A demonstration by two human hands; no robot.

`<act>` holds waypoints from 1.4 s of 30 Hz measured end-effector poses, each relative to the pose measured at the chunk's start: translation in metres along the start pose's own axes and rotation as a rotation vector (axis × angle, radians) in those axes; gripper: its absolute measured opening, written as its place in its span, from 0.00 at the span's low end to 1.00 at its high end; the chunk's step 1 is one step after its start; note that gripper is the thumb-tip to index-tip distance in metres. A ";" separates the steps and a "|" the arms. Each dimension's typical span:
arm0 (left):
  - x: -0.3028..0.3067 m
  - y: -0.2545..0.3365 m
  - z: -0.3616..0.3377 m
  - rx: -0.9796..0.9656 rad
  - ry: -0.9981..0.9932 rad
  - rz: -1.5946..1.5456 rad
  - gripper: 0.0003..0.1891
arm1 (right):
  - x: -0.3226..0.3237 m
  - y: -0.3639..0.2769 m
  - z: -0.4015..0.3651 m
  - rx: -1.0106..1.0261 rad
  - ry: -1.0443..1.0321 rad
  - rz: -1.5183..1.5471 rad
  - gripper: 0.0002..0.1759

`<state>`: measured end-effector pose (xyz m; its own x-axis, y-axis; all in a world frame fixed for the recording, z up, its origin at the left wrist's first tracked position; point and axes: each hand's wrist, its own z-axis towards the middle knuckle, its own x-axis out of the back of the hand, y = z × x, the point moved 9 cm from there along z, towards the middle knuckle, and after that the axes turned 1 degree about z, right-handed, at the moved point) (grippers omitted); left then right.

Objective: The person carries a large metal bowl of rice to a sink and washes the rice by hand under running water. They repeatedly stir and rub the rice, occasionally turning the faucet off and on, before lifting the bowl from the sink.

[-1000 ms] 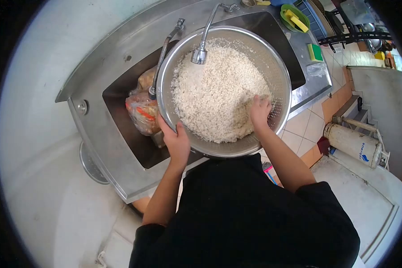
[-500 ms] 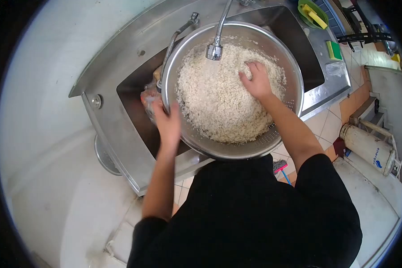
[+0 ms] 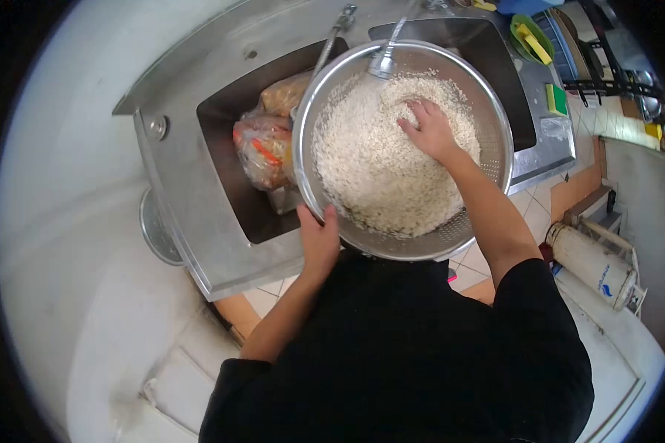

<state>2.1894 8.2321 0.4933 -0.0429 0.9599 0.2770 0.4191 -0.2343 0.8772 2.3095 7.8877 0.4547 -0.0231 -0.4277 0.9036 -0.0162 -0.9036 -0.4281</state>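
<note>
A large metal colander (image 3: 495,111) full of white grains (image 3: 391,170) rests over the double sink. My left hand (image 3: 320,238) grips its lower left rim, thumb and fingers on either side of the edge. On the grains, toward the upper right, lies my right hand (image 3: 430,131) with its fingers spread and the tips partly sunk in. A faucet head (image 3: 382,65) on a flexible hose hangs over the colander's top edge.
Plastic bags with orange and brown contents (image 3: 266,151) lie in the left basin (image 3: 222,162). A green bowl (image 3: 523,46) with yellow pieces and a green-yellow sponge (image 3: 556,100) stand at the right. A white gas cylinder (image 3: 591,262) is on the floor at right.
The colander has shifted right, uncovering more of the bags. My left hand has moved down and right along the rim and now grips it. My right hand stays on the grains.
</note>
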 end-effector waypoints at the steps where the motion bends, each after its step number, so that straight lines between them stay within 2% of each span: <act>1: -0.004 -0.009 -0.010 0.043 -0.104 0.009 0.19 | 0.003 -0.008 -0.006 0.057 -0.001 -0.016 0.28; 2: -0.010 -0.014 -0.017 0.080 -0.211 0.017 0.21 | 0.009 -0.015 -0.008 0.113 0.004 -0.032 0.26; 3: -0.004 -0.014 -0.009 0.076 -0.199 0.010 0.21 | 0.009 -0.016 -0.008 0.127 0.005 -0.033 0.26; 5: -0.004 -0.006 0.023 -0.027 -0.240 -0.006 0.24 | 0.012 -0.019 -0.013 0.179 0.059 -0.066 0.27; 6: -0.002 0.019 0.046 -0.134 -0.194 -0.047 0.25 | 0.009 -0.020 -0.012 0.185 0.059 -0.071 0.27; 7: -0.002 0.050 0.068 -0.235 -0.143 -0.083 0.26 | 0.001 -0.012 -0.010 0.122 -0.023 -0.056 0.29; 9: -0.009 0.075 0.107 -0.390 -0.018 0.197 0.29 | -0.009 -0.010 -0.017 0.058 -0.107 -0.046 0.32; 11: -0.013 0.084 0.098 -0.366 -0.063 0.254 0.30 | 0.005 0.000 -0.030 -0.254 0.157 -0.298 0.35; 12: -0.017 0.085 0.096 -0.349 -0.111 0.320 0.31 | -0.003 -0.004 -0.020 -0.235 0.158 -0.297 0.35; 14: -0.012 0.084 0.087 -0.408 -0.066 0.339 0.32 | -0.009 0.006 -0.015 -0.419 0.271 -0.339 0.38; 15: -0.011 0.085 0.079 -0.468 -0.032 0.359 0.32 | -0.005 -0.005 -0.002 -0.420 0.268 -0.330 0.38; 16: -0.009 0.088 0.069 -0.463 -0.032 0.370 0.32 | -0.007 -0.020 0.016 -0.423 0.120 -0.189 0.39; 17: -0.004 0.087 0.061 -0.359 -0.039 0.316 0.32 | -0.021 -0.033 0.027 -0.427 -0.030 -0.048 0.41; 18: -0.001 0.081 0.059 -0.253 -0.048 0.263 0.31 | -0.037 -0.042 0.034 -0.370 -0.046 -0.091 0.41; 21: 0.001 0.072 0.054 -0.192 0.026 0.217 0.29 | -0.051 -0.113 0.008 -0.180 -0.334 -0.037 0.41; 23: 0.002 0.068 0.055 -0.257 0.032 0.221 0.30 | -0.052 -0.134 -0.026 -0.104 -0.371 -0.070 0.41; 25: 0.004 0.067 0.050 -0.351 0.062 0.203 0.30 | -0.048 -0.153 -0.051 0.060 -0.364 -0.166 0.43; 29: 0.005 0.056 0.037 -0.284 0.033 0.215 0.33 | -0.055 -0.130 -0.037 -0.022 -0.393 -0.271 0.46; 31: 0.007 0.054 0.035 -0.282 0.031 0.208 0.34 | -0.063 -0.107 -0.003 -0.158 -0.328 -0.404 0.49; 32: 0.007 0.057 0.032 -0.270 0.018 0.213 0.34 | -0.060 -0.107 0.013 -0.236 -0.276 -0.348 0.49; 33: 0.006 0.058 0.031 -0.260 0.010 0.219 0.35 | -0.061 -0.111 0.017 -0.215 -0.282 -0.352 0.49; 35: 0.004 0.060 0.031 -0.270 0.011 0.217 0.36 | -0.067 -0.110 0.006 -0.297 -0.331 -0.332 0.48; 36: 0.004 0.057 0.032 -0.218 0.009 0.234 0.36 | -0.061 -0.110 -0.011 -0.298 -0.335 -0.331 0.48; 37: 0.004 0.054 0.034 -0.168 0.006 0.250 0.36 | -0.066 -0.121 -0.041 -0.134 -0.497 -0.327 0.44; 38: 0.005 0.055 0.035 -0.222 0.029 0.248 0.37 | -0.073 -0.129 -0.058 0.033 -0.647 -0.322 0.41; 39: 0.003 0.050 0.037 -0.224 0.023 0.245 0.37 | -0.075 -0.123 -0.060 0.027 -0.646 -0.325 0.41; 41: 0.003 0.045 0.034 -0.260 0.032 0.214 0.37 | -0.068 -0.123 -0.061 0.063 -0.479 -0.211 0.37; 42: 0.004 0.043 0.034 -0.264 0.031 0.216 0.37 | -0.068 -0.119 -0.044 -0.005 -0.524 -0.193 0.37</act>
<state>2.2384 8.2309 0.5183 -0.0077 0.8796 0.4757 0.1724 -0.4674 0.8671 2.2695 8.0255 0.4438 0.4811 -0.2110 0.8509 0.0239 -0.9671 -0.2533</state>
